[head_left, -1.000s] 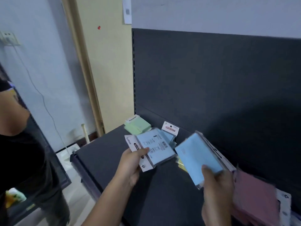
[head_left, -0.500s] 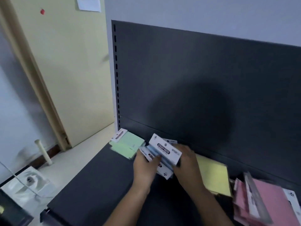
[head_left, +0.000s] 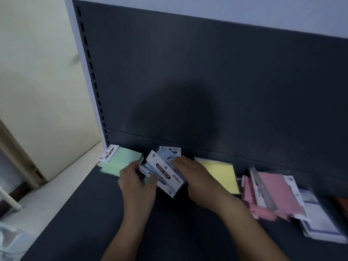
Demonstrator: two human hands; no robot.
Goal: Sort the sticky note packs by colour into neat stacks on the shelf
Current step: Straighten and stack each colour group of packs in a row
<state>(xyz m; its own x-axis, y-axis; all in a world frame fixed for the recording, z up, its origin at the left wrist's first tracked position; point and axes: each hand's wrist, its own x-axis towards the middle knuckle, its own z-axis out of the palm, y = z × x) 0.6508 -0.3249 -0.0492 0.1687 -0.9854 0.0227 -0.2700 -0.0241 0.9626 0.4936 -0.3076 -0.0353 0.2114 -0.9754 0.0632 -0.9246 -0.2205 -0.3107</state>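
Several blue sticky note packs (head_left: 163, 167) with white "STICKY NOTE" header cards sit bunched between my hands at the back of the dark shelf (head_left: 169, 232). My left hand (head_left: 136, 182) grips their left side, thumb against the front edge. My right hand (head_left: 195, 178) holds the right side, fingers laid over the top pack. Green packs (head_left: 122, 160) lie to the left by the upright. A yellow pack (head_left: 221, 171) lies to the right, partly under my right wrist. Pink packs (head_left: 271, 193) lie in a loose heap further right.
The shelf's dark back panel (head_left: 207, 81) rises right behind the packs. White and pale packs (head_left: 318, 221) lie at the far right, with a reddish item (head_left: 341, 204) at the frame edge. The shelf's left edge drops to a light floor (head_left: 37, 200).
Both hands brought their blue packs together at the back of the shelf; a second ago each hand held one apart in the air. The view swung right and closer.
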